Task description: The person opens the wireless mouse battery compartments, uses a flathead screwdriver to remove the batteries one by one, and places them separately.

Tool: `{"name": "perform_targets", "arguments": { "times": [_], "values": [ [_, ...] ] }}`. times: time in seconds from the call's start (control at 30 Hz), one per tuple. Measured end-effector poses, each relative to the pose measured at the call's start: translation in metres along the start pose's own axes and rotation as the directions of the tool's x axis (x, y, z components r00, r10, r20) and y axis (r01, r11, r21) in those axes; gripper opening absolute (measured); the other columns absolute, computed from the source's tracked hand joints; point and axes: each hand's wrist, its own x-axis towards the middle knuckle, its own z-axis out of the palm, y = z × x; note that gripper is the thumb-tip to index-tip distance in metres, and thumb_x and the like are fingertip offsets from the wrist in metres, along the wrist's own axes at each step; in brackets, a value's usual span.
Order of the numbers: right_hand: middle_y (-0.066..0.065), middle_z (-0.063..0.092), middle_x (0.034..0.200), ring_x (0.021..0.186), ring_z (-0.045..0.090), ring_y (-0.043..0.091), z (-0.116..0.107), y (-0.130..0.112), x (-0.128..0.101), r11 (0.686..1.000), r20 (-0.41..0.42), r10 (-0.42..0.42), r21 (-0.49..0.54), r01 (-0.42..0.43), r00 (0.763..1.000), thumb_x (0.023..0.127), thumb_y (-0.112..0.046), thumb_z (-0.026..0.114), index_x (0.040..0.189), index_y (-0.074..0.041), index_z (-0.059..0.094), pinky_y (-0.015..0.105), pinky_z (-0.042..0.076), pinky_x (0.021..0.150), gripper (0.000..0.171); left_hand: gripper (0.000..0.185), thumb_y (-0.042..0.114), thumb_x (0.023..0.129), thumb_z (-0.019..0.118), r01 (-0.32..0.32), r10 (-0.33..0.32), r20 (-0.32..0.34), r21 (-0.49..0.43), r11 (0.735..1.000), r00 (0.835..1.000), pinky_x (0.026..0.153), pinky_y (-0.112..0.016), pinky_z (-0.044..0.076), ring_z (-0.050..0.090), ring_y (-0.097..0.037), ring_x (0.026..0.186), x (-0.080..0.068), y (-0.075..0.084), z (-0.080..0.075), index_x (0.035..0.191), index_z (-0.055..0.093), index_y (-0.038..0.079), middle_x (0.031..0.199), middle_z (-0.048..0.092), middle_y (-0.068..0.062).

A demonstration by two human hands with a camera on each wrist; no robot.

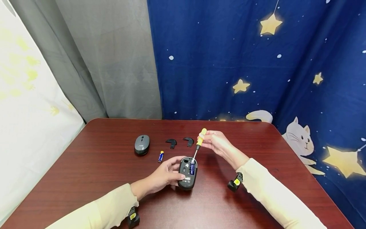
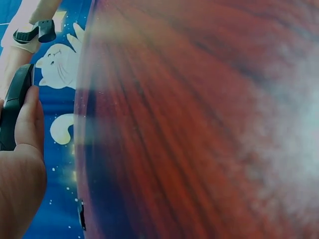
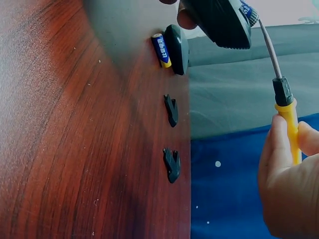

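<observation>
While the left hand cups the black upturned computer mouse near the front middle of the dark red wooden worktop, fingers curled round its near side and thumb along the top edge, the right hand pinches the yellow-handled small screwdriver by the handle, shaft slanting down so its tip sits at the blue battery lying in the open bay on the mouse's underside. Judgement: the step is levering that cell out. To do it well, the tip should go under one end of the cell, probably the one away from the spring, and lift gently rather than stab, since a slip could gouge the casing or the wrapper. The holding hand should press the mouse flat so it does not rock, with fingertips clear of the tip's path. A shorter grip nearer the black collar would likely give finer control. Well apart toward the back lie a grey oval mouse, a loose blue-and-yellow battery just right of it, and two small black curved plastic pieces side by side.
</observation>
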Motion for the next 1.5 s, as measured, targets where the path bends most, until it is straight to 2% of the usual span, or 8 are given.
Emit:
{"name": "perform_targets", "arguments": {
  "times": [0.4, 0.7, 1.0, 1.1, 1.23, 1.33, 1.5],
  "values": [
    [0.010, 0.069, 0.085, 0.078, 0.069, 0.016, 0.000, -0.006, -0.004, 0.995, 0.043, -0.051, 0.093, 0.047, 0.998, 0.097, 0.004, 0.052, 0.106, 0.006, 0.050, 0.030, 0.056, 0.074, 0.010, 0.070, -0.006, 0.087, 0.064, -0.016, 0.015, -0.010, -0.025, 1.000, 1.000, 0.079, -0.046, 0.055, 0.065, -0.030, 0.101, 0.002, 0.004, 0.000, 0.148, 0.033, 0.008, 0.130, 0.054, -0.022],
    [0.010, 0.069, 0.084, 0.080, 0.069, 0.017, 0.000, -0.013, -0.005, 0.992, 0.055, -0.068, 0.110, 0.062, 0.996, 0.096, 0.005, 0.052, 0.097, 0.001, 0.056, 0.030, 0.056, 0.076, 0.006, 0.069, -0.005, 0.088, 0.065, -0.007, 0.007, -0.008, -0.023, 1.000, 1.000, 0.081, -0.047, 0.054, 0.064, -0.031, 0.103, 0.001, 0.006, 0.001, 0.148, 0.033, 0.008, 0.131, 0.054, -0.022],
    [0.010, 0.069, 0.089, 0.082, 0.069, 0.017, -0.005, -0.026, -0.006, 0.982, 0.022, -0.108, 0.159, 0.103, 0.994, 0.097, 0.005, 0.052, 0.103, 0.000, 0.059, 0.030, 0.056, 0.076, 0.011, 0.069, -0.006, 0.088, 0.064, -0.007, 0.006, -0.010, -0.034, 0.999, 1.000, 0.081, -0.047, 0.054, 0.064, -0.032, 0.103, 0.000, 0.006, 0.000, 0.148, 0.033, 0.007, 0.130, 0.054, -0.022],
    [0.008, 0.068, 0.090, 0.083, 0.069, 0.017, -0.008, -0.029, -0.006, 0.982, 0.015, -0.110, 0.158, 0.107, 0.994, 0.097, 0.005, 0.052, 0.107, -0.001, 0.059, 0.030, 0.055, 0.077, 0.014, 0.069, -0.006, 0.088, 0.064, -0.004, 0.003, -0.013, -0.037, 0.999, 1.000, 0.081, -0.047, 0.053, 0.064, -0.032, 0.103, 0.000, 0.006, -0.001, 0.148, 0.033, 0.007, 0.131, 0.053, -0.022],
    [0.006, 0.068, 0.092, 0.084, 0.068, 0.016, -0.013, -0.032, -0.006, 0.983, 0.012, -0.110, 0.146, 0.107, 0.994, 0.098, 0.004, 0.051, 0.123, 0.004, 0.052, 0.029, 0.055, 0.078, 0.025, 0.069, -0.006, 0.088, 0.065, 0.000, -0.001, -0.017, -0.040, 0.999, 1.000, 0.081, -0.047, 0.053, 0.064, -0.031, 0.103, -0.001, 0.006, -0.001, 0.148, 0.033, 0.006, 0.131, 0.053, -0.022],
    [0.004, 0.068, 0.093, 0.085, 0.067, 0.015, -0.017, -0.033, -0.006, 0.987, 0.013, -0.109, 0.119, 0.107, 0.994, 0.098, 0.002, 0.050, 0.133, 0.006, 0.045, 0.028, 0.055, 0.078, 0.035, 0.069, -0.006, 0.087, 0.064, -0.001, 0.000, -0.020, -0.037, 0.999, 1.000, 0.081, -0.047, 0.054, 0.065, -0.031, 0.102, -0.001, 0.005, 0.000, 0.148, 0.033, 0.006, 0.131, 0.053, -0.023],
    [0.002, 0.066, 0.093, 0.085, 0.065, 0.012, -0.028, -0.032, -0.004, 0.995, -0.009, -0.086, 0.048, 0.087, 0.996, 0.099, -0.002, 0.051, 0.141, 0.005, 0.039, 0.026, 0.055, 0.079, 0.044, 0.069, -0.006, 0.087, 0.065, 0.001, -0.001, -0.023, -0.028, 1.000, 1.000, 0.080, -0.046, 0.054, 0.065, -0.031, 0.102, -0.001, 0.003, -0.001, 0.148, 0.033, 0.006, 0.131, 0.054, -0.022]
  ]
}}
